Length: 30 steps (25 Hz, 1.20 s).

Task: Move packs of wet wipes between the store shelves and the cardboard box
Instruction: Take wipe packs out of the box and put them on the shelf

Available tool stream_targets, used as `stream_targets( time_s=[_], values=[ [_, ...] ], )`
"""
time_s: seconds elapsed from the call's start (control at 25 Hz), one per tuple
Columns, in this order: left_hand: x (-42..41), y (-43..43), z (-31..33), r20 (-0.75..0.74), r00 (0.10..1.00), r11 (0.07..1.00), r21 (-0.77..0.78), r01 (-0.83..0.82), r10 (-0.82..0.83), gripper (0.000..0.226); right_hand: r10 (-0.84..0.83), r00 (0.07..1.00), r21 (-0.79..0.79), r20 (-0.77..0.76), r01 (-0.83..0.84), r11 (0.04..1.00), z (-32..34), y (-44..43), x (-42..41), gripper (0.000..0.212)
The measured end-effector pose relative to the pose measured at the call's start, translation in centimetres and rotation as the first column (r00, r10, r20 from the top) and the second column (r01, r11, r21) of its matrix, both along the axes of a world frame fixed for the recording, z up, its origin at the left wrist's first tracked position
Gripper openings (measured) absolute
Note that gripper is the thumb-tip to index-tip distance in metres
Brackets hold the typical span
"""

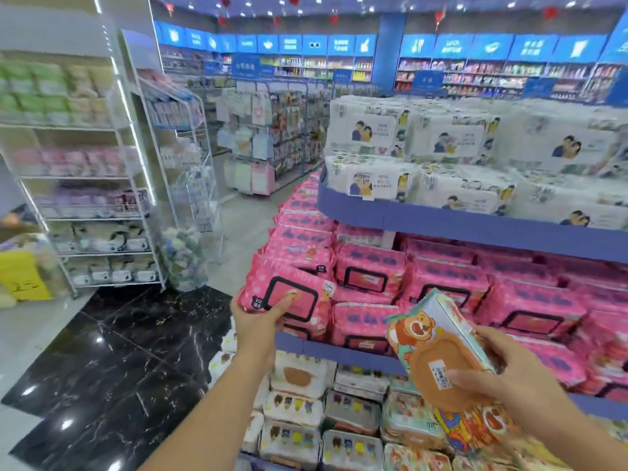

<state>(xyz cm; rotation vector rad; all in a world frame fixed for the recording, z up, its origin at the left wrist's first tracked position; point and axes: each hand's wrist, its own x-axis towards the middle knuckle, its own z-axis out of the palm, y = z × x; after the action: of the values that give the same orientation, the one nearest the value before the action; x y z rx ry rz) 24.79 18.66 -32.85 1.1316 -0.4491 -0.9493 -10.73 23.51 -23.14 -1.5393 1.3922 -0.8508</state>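
The blue-edged store shelves (475,222) fill the right half of the view in three tiers: white packs (373,130) on top, pink packs of wet wipes (530,304) in the middle, and mixed printed packs (295,402) on the lowest.

The black marble floor (119,351) lies open to the left, and a wire rack (85,198) stands well apart across the aisle. The cardboard box is not in view.

A pink pack (289,294) sits at the left end of the middle tier, touching its neighbours and overhanging the shelf lip (339,350). The left hand (255,321) has a closed grip on it, thumb on the lid face and fingers beneath.

A bear-printed pack (438,355) is held tilted in front of the middle tier, clear of the stock. The right hand (509,372) has a closed grip on it, thumb across the brown lid.

Judgement: the step in hand is a transfer at the shelf. Whether the pink pack is going in or coming out cannot be told.

The next move calls for keeping that pack level across the lip so adjacent packs are not dragged off the corner. The aisle side offers the only free room, as the overhead tier limits lift.
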Motion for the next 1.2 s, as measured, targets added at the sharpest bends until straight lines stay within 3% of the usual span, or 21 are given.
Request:
stream_targets(
  time_s=[0.12,0.2,0.36,0.52,0.6,0.68,0.8,0.88,0.92,0.96,1.0,1.08,1.2],
  values=[
    [2.6,-2.9,-1.6,-0.058,0.996,0.997,-0.012,0.072,-0.072,0.109,-0.006,1.0,-0.007,-0.025,0.006,1.0,-0.6,-0.6,1.7,0.08],
    [4.7,-3.9,-3.0,0.128,0.982,0.99,0.035,0.135,-0.139,0.089,-0.03,1.0,-0.016,0.001,0.03,0.999,-0.7,-0.5,2.7,0.083],
    [6.6,-3.5,-6.1,0.52,0.831,0.974,0.202,0.104,-0.196,0.058,-0.06,0.998,0.001,-0.019,0.06,0.998,-0.8,-0.1,5.5,0.077],
    [6.1,-4.6,-6.0,0.746,0.624,0.966,0.254,0.058,-0.233,0.066,-0.053,0.996,-0.009,-0.066,0.053,0.999,-0.7,-0.6,7.9,0.078],
    [6.3,-4.9,-5.7,0.736,0.612,0.95,0.3,0.087,-0.288,0.071,-0.039,0.997,-0.008,-0.062,0.039,0.999,-0.1,-0.5,8.8,0.071],
    [6.9,-4.9,-5.6,0.68,0.649,0.93,0.347,0.124,-0.34,0.093,-0.024,0.996,0.002,-0.084,0.024,1.0,0.3,-0.4,9.2,0.061],
    [4.8,-1.5,-3.1,0.673,0.69,0.945,0.322,0.051,-0.267,0.115,-0.009,0.995,0.028,-0.097,0.012,1.0,0.8,-0.5,8.8,0.05],
    [2.3,2.2,-0.4,0.738,0.657,0.981,0.196,0.007,-0.152,0.105,0.015,0.995,0.045,-0.095,-0.011,0.999,1.2,-0.1,8.6,0.051],
    [0.9,4.0,1.2,0.765,0.626,0.988,0.122,0.093,-0.153,0.096,0.03,0.996,0.058,-0.087,-0.025,0.998,1.4,0.2,8.5,0.051],
    [-0.5,5.3,2.8,0.751,0.61,0.958,0.104,0.267,-0.252,0.092,0.047,0.996,0.07,-0.079,-0.041,0.997,1.6,0.5,8.2,0.05],
    [-2.0,6.2,4.7,0.689,0.584,0.872,0.145,0.468,-0.428,0.093,0.068,0.995,0.084,-0.078,-0.062,0.995,1.9,0.7,8.0,0.047],
    [-4.1,6.5,7.1,0.493,0.456,0.619,0.238,0.749,-0.741,0.095,0.11,0.99,0.117,-0.084,-0.1,0.988,2.7,1.6,7.5,0.044],
    [-5.3,4.8,8.8,0.446,0.265,0.436,0.341,0.833,-0.855,0.074,0.093,0.99,0.164,-0.104,-0.075,0.984,3.2,3.0,6.4,0.043]
  ],
)
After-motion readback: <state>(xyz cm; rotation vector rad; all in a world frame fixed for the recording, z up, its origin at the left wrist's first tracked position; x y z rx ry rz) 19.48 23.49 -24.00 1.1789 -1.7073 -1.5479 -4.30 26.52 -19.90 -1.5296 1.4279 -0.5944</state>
